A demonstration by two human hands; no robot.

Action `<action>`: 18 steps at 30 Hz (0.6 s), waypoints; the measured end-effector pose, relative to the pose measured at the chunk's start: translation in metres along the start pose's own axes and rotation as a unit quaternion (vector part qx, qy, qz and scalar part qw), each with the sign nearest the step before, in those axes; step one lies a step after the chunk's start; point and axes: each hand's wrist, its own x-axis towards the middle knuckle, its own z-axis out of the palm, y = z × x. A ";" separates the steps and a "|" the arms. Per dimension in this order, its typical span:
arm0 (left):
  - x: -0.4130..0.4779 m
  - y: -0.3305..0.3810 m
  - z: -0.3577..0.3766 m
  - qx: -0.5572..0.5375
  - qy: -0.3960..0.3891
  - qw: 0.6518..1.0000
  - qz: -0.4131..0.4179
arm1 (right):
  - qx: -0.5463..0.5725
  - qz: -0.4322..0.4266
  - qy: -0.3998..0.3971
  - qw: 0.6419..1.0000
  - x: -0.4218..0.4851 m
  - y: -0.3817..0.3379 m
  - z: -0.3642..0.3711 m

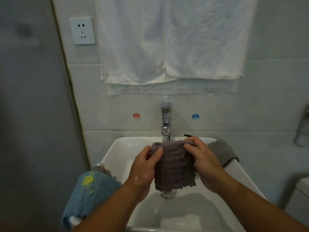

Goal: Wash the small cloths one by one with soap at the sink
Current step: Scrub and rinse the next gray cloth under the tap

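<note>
Both hands up over the white sink (115,153), holding one purple-grey cloth (173,166) spread between them, just in front of the chrome faucet (165,124). Left hand (145,169) pinches the cloth's upper left edge, thumb on the front face. Right hand (202,161) grips the upper right edge, fingers curled over the top. Cloth hangs down flat, bottom hem above the drain (168,194); drain mostly hidden behind it. Can't tell whether water is running.

Other cloths: blue cloth (90,193) with a yellow patch draped over the sink's left rim, a grey-brown one (102,169) partly under it. A grey cloth (223,152) draped over the right rim, just beside the right hand.

Wall behind: white towel (168,39) hanging above the faucet, red HOT sticker (136,116) left of the faucet, blue COLD sticker (195,117) right, power outlet (82,30) upper left.
</note>
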 end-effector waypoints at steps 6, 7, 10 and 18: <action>-0.007 0.004 0.028 0.224 0.106 0.957 0.153 | -0.212 -0.094 0.123 0.965 -0.006 0.011 0.002; -0.008 0.004 0.033 0.237 0.120 0.950 0.167 | -0.225 -0.105 0.134 0.960 -0.008 0.009 0.001; -0.007 0.003 0.044 0.258 0.132 0.939 0.184 | -0.252 -0.136 0.141 0.948 -0.013 0.002 -0.012; 0.004 -0.021 0.118 0.251 -0.026 0.968 0.003 | -0.281 0.029 0.090 0.955 -0.012 0.011 -0.112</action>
